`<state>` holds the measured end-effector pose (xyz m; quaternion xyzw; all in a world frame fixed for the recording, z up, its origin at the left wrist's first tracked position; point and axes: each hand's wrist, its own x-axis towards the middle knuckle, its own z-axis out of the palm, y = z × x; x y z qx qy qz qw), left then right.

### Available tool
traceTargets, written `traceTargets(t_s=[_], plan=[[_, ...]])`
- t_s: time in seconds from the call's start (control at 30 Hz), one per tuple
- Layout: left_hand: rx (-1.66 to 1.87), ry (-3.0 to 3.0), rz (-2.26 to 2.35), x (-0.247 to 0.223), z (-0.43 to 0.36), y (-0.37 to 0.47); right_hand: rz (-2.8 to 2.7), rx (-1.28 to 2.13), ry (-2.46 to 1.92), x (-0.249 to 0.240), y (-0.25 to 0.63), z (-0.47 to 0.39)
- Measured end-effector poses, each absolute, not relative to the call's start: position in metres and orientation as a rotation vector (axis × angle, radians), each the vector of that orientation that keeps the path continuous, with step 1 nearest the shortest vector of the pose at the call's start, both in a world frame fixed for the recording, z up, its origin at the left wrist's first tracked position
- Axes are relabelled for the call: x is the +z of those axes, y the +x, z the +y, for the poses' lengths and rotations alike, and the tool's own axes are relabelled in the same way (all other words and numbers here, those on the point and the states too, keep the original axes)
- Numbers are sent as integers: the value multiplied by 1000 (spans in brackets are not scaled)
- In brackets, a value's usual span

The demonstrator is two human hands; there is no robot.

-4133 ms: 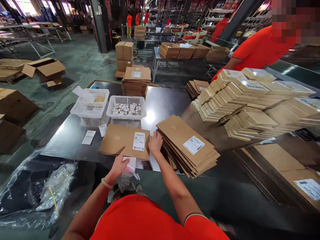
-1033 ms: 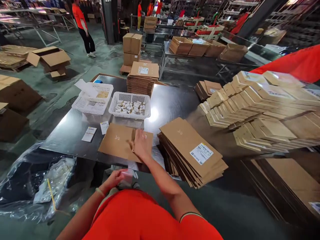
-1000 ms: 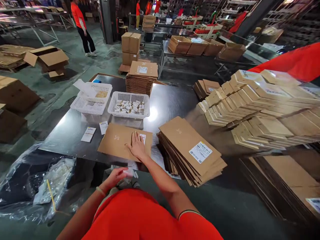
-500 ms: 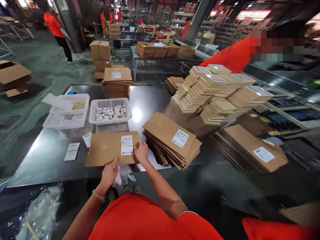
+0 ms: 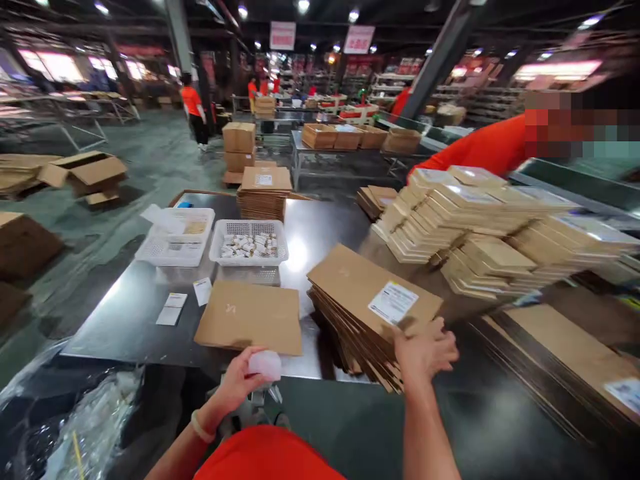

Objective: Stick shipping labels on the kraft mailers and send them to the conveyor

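At the near edge of the shiny metal table (image 5: 115, 333), left hand (image 5: 240, 380): fingers pinched on a whitish curled sheet (image 5: 266, 365). Right hand (image 5: 425, 350): fingers spread at the labelled end of a fanned cardboard stack (image 5: 355, 272); contact unclear. Just beyond left hand: flat, rectangular cardboard piece (image 5: 250, 317). Farther: perforated plastic basket (image 5: 250, 261), small cylinders (image 5: 247, 245) inside.
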<state>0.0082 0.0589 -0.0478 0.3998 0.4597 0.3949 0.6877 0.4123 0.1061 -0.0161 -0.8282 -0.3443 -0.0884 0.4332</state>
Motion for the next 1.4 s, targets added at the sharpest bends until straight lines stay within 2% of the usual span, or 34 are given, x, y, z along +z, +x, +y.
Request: traceTargets(t_s=[0.07,0.13,0.2,0.3,0.43,0.7,1.0,1.17,1.3,1.4], plan=[[1006,860,999,-38,58,19,-1089,123,-1913,-21,361,99],[1122,812,1003,-29,61,23,-1483,847,-1519,-33,293,87],[1205,741,1063,-24,65,18,-1619,1400,-1192,-47,230,72],[1321,550,1243,-27,66,1,-1475,1694,-1102,-59,179,59],[1274,376,1267,-45,51,-10,-1294,1569,-1186,-55,170,65],[1133,748,1277,-53,41,12,-1319,1548,-1253,-55,169,83],[969,683,1238,-57,60,20,-1610,807,-1244,-66,195,64],[757,588,1109,-88,51,25,-1543,644,-1494,-63,215,155],[790,515,1150,-120,53,36,-1626,619,-1790,-69,220,235],[776,593,1192,-144,54,35,-1681,610,-1901,-79,216,253]])
